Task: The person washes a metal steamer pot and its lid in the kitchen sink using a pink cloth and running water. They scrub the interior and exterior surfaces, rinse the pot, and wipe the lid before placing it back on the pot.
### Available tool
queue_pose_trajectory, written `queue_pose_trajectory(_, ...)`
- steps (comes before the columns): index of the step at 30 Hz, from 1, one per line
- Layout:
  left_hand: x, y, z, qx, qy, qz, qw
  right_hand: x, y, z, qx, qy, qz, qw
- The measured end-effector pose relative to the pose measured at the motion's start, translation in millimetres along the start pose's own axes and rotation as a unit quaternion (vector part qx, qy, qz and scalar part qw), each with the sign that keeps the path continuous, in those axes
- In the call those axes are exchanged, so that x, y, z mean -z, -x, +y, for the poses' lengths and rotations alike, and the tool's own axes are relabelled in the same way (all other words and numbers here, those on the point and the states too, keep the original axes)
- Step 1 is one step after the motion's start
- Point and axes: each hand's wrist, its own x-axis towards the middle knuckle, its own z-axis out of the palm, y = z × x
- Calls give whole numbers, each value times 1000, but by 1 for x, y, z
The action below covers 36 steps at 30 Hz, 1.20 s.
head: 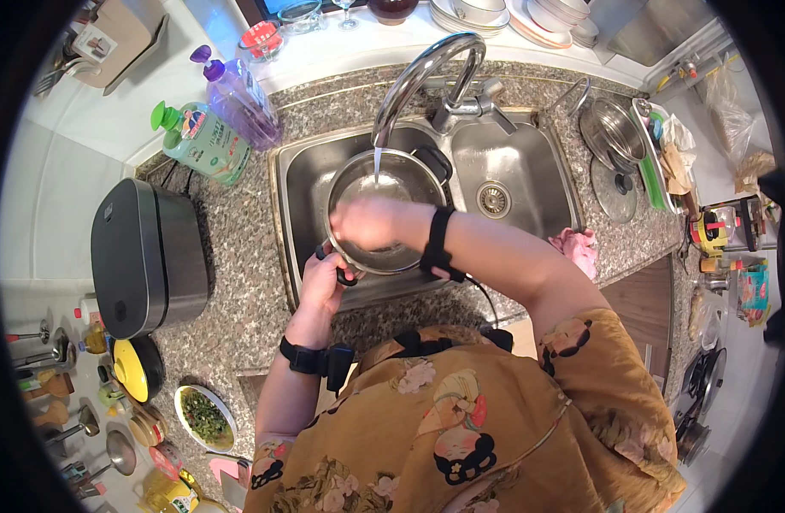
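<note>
A stainless steel pot (pixel 408 264) with black side handles sits in the left bowl of the double sink (pixel 297 192). My left hand (pixel 325 282) grips the pot's near handle (pixel 346 276). Inside the pot is my right hand (pixel 370 221), blurred, against the inner wall on the left; whether its fingers hold anything is hidden. Water (pixel 377 168) runs from the curved chrome faucet (pixel 405 83) into the pot. The pot's far handle (pixel 434 163) points toward the sink divider.
Left of the sink stand two pump bottles (pixel 203 144) and a dark grey appliance (pixel 133 256). A pink cloth (pixel 575 250) lies at the sink's right front corner. Farther right are a steamer pot (pixel 613 134) and a glass lid (pixel 613 192). A dish of greens (pixel 205 417) rests at lower left.
</note>
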Motion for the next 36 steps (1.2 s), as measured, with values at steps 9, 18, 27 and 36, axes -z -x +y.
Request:
queue_pose_trajectory(9,0,-2,3,-34,19,-2,999,-56,43,63,-389,-287,-34,875)
queue_pose_trajectory(18,19,-8,4,57,92,0,994,2,102,28,-330,-384,175,844)
queue_pose_trajectory(27,24,-4,2,65,118,14,991,6,224,179,-631,-64,197,748)
queue_pose_trajectory(36,33,21,16,30,90,49,994,37,205,106,-493,26,137,859)
